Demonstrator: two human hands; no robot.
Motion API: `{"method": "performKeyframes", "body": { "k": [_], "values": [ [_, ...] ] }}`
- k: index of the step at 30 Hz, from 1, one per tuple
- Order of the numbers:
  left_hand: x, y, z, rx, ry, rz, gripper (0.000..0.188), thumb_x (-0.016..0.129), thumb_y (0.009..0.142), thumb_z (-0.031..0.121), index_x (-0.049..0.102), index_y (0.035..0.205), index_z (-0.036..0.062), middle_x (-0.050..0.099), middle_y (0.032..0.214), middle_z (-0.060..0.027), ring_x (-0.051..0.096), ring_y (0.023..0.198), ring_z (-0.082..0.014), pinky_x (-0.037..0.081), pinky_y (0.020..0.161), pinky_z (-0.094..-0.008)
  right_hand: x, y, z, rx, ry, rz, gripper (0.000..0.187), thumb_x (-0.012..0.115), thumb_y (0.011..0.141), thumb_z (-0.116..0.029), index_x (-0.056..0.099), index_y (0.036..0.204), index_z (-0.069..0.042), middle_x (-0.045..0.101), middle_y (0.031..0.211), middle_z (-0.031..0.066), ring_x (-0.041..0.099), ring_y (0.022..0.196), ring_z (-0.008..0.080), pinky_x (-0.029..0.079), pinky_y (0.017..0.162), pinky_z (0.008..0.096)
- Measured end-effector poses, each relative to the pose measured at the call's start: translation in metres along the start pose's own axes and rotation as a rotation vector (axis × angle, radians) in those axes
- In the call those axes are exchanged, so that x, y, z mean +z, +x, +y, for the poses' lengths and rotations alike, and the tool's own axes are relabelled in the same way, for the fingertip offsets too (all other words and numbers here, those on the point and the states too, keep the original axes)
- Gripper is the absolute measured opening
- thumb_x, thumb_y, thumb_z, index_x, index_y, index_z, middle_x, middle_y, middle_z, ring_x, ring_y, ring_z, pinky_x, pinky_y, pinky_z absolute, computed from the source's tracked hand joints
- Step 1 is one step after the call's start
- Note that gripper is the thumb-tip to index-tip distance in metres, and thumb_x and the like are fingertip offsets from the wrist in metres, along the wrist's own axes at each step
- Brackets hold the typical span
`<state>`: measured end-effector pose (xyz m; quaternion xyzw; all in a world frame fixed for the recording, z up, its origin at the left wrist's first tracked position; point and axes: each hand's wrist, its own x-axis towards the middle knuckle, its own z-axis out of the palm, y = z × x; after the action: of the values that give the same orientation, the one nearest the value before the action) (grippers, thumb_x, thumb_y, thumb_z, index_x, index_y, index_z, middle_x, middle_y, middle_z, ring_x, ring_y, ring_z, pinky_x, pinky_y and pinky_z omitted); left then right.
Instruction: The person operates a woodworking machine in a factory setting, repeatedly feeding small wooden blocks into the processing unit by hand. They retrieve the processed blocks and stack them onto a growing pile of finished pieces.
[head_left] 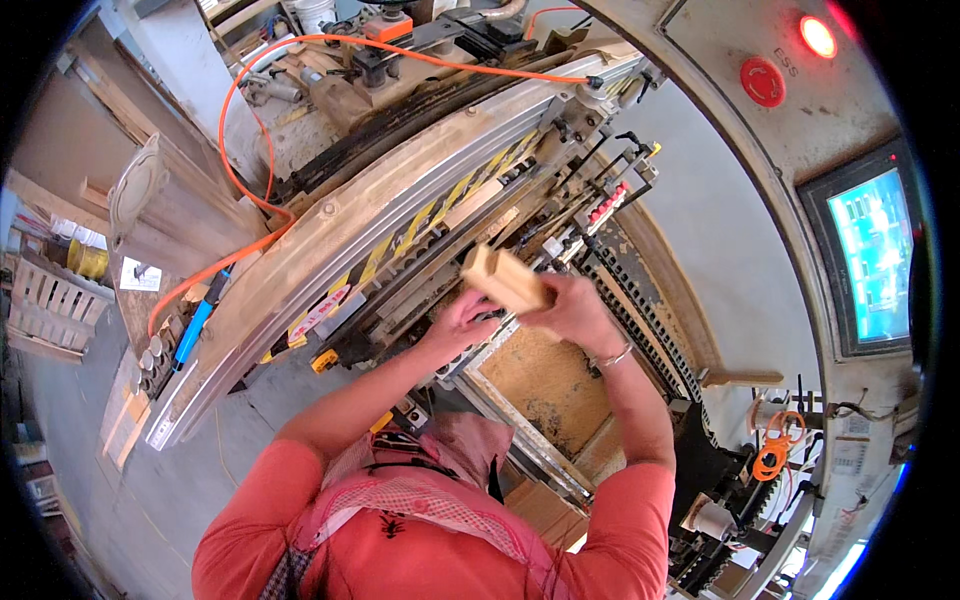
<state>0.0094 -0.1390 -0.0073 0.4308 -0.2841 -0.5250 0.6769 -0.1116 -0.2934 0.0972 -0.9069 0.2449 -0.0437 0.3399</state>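
The long grey metal woodworking machine with its black-and-yellow striped guard rail (430,215) ran across your view from about eight o'clock up to one o'clock, dusted all over with sawdust, and an orange hose (262,200) looped over its upper left part. At three o'clock stood the grey control cabinet (860,110) with its lit blue screen (872,255), a red round stop button (763,82) and a glowing red lamp (818,36). Just below the middle, at five o'clock from your hands, lay the sawdust-covered tray (545,385), with no workpiece that I could make out on it. You held the short pale rectangular wooden block (505,280) raised above the machine's feed area at the centre of the view, your right hand (578,312) clamped around its lower end. Your left hand (462,320) sat just beside it at nine o'clock, fingers curled loosely down toward the machine's black parts; whether it gripped anything I could not tell. By my reading, the block was in hand but not yet set into the machine, so placing it remained to be done.
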Motion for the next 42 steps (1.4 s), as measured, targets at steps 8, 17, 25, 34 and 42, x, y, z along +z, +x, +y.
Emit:
{"method": "performKeyframes", "body": {
  "k": [8, 17, 25, 34, 42],
  "values": [
    [-0.006, -0.011, -0.013, -0.009, -0.153, 0.106, 0.03, 0.052, 0.088, 0.018, 0.044, 0.113, 0.0033, 0.058, 0.105, -0.0107, 0.056, 0.093, -0.0152, 0.047, 0.077, -0.029, 0.0, 0.017, 0.018, 0.185, 0.101, -0.009, 0.041, 0.08, 0.053, -0.032, 0.063, 0.077, -0.003, 0.06, 0.064, 0.0105, 0.057, 0.056, 0.0242, 0.047, 0.057, 0.0307],
    [-0.019, -0.047, -0.015, -0.059, -0.099, 0.215, 0.028, 0.039, 0.091, 0.025, 0.049, 0.103, 0.0025, 0.06, 0.084, -0.0094, 0.058, 0.077, -0.0156, 0.046, 0.071, -0.0291, 0.0, 0.13, 0.097, 0.284, -0.603, 0.264, 0.041, 0.074, 0.06, -0.038, 0.063, 0.081, -0.005, 0.064, 0.077, 0.0144, 0.062, 0.076, 0.0311, 0.05, 0.066, 0.0403],
    [-0.02, -0.048, -0.016, 0.006, -0.01, 0.176, 0.029, 0.041, 0.092, 0.029, 0.052, 0.097, 0.0029, 0.059, 0.08, -0.0063, 0.056, 0.074, -0.0129, 0.045, 0.068, -0.028, 0.013, 0.146, 0.097, 0.306, -0.615, 0.22, 0.042, 0.071, 0.064, -0.041, 0.061, 0.083, -0.004, 0.063, 0.082, 0.0175, 0.061, 0.08, 0.0319, 0.049, 0.07, 0.0407],
    [-0.019, -0.048, -0.011, -0.103, -0.014, 0.183, 0.029, 0.042, 0.091, 0.029, 0.052, 0.093, 0.0026, 0.058, 0.078, -0.0049, 0.055, 0.073, -0.0116, 0.045, 0.066, -0.0272, 0.008, 0.144, 0.091, 0.346, -0.599, 0.2, 0.046, 0.064, 0.069, -0.046, 0.06, 0.087, -0.003, 0.063, 0.083, 0.0206, 0.061, 0.082, 0.0341, 0.048, 0.07, 0.0425],
    [-0.019, -0.042, -0.024, -0.075, 0.043, 0.188, 0.03, 0.044, 0.087, 0.033, 0.052, 0.093, 0.0042, 0.059, 0.074, -0.0075, 0.056, 0.064, -0.0144, 0.046, 0.059, -0.0279, 0.012, 0.136, 0.084, 0.369, -0.629, 0.218, 0.051, 0.061, 0.074, -0.048, 0.058, 0.096, -0.003, 0.064, 0.088, 0.0166, 0.062, 0.085, 0.0323, 0.049, 0.071, 0.0417]
  ]
}}
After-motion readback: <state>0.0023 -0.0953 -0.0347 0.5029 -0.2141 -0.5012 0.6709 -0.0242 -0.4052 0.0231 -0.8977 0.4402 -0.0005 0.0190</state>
